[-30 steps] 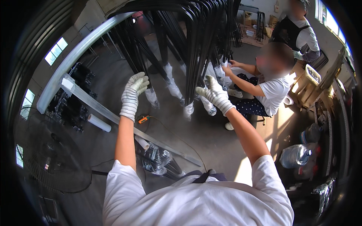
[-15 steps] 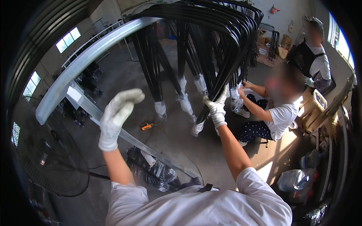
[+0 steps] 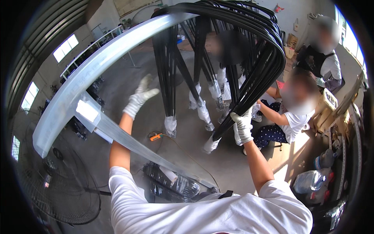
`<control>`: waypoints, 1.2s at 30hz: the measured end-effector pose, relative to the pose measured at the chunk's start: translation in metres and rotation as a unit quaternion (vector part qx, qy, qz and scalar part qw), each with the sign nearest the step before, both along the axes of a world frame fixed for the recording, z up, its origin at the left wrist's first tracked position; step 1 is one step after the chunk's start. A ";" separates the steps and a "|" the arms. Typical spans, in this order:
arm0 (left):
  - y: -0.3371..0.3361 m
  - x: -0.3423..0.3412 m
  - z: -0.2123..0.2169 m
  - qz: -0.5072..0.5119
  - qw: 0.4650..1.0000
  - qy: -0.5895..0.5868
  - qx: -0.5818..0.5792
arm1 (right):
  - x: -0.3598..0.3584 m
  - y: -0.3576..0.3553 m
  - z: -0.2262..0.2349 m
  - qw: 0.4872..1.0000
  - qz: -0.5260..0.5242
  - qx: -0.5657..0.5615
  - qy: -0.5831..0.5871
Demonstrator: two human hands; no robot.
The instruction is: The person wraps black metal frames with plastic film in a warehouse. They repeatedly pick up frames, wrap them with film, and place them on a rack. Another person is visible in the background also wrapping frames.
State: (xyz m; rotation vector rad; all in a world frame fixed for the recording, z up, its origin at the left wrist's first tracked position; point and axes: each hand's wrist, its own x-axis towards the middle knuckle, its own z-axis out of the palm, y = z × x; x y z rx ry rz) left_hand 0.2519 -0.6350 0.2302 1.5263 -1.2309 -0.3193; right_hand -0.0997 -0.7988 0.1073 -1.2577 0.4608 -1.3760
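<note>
A dense row of bent black metal tubes (image 3: 269, 58) hangs over the end of a pale metal beam (image 3: 97, 50). Clear plastic wrap (image 3: 170, 125) covers the lower ends of several tubes. My right hand (image 3: 243, 126), in a white knit glove, is closed on the lower part of the rightmost bunch, though its fingertips are partly hidden. Those tubes slant down and left to a wrapped end (image 3: 211, 145). My left hand (image 3: 141, 97), gloved too, is raised beyond the beam's sloping strut, left of the hanging tubes. Its fingers are apart and hold nothing.
At the right, a seated person (image 3: 298, 121) reaches toward the tubes; another person (image 3: 321, 58) stands behind. A large fan (image 3: 66, 187) stands at the lower left. An orange tool (image 3: 156, 137) with a cord and plastic-wrapped black pieces (image 3: 152, 179) lie on the floor.
My left hand has moved farther out and its fingers have spread. My right hand and the rightmost tubes have swung right. The view has shifted a little.
</note>
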 end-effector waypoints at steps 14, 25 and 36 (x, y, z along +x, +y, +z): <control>-0.082 -0.013 -0.027 -0.077 0.955 0.269 -0.103 | -0.024 0.001 0.000 0.996 -0.044 0.017 0.074; 0.078 -0.046 0.037 0.090 0.904 0.376 -0.183 | -0.022 0.107 0.168 0.972 -0.096 -0.148 0.153; 0.319 -0.071 0.125 0.139 0.894 0.238 -0.352 | -0.045 0.203 0.243 0.958 0.098 -0.269 0.001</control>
